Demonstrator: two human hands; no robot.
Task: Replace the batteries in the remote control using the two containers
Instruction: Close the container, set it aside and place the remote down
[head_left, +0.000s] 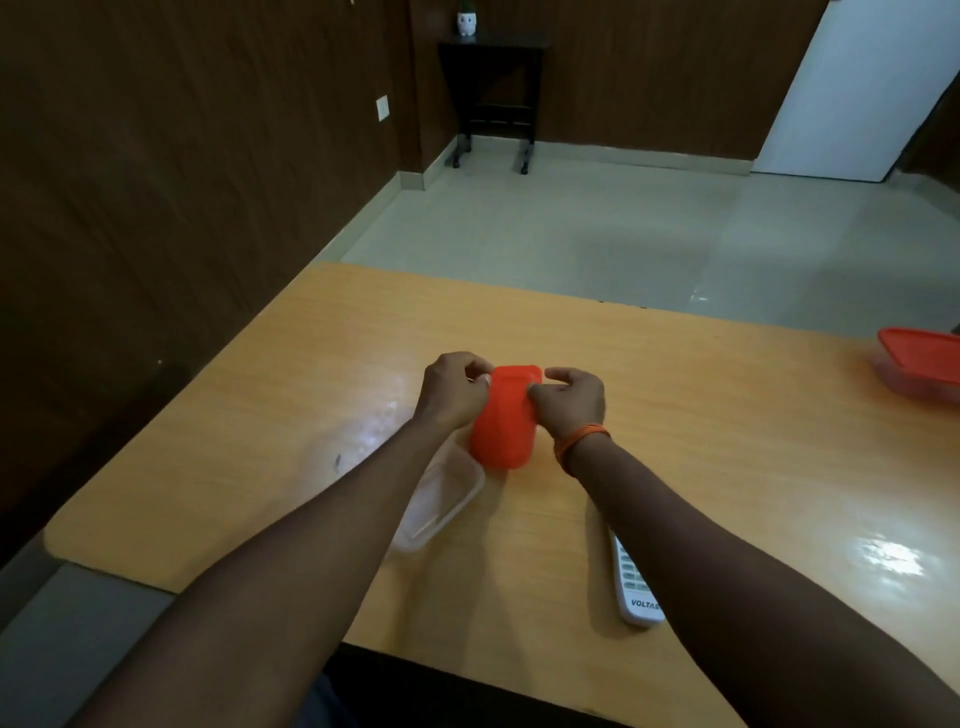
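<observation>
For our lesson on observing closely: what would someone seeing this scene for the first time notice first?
The bright red lid stands out at the table's centre, gripped on its far corners by the left hand and right hand. A clear container lies open just below it, beside a white remote control. A second red-lidded container sits at the right edge of the table.

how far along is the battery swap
Early. Done: the red lid is off the clear tub. In hand: the left hand and right hand both hold that lid. Left: the second container is closed at the table's far right, the remote lies buttons up, and no batteries show.
</observation>
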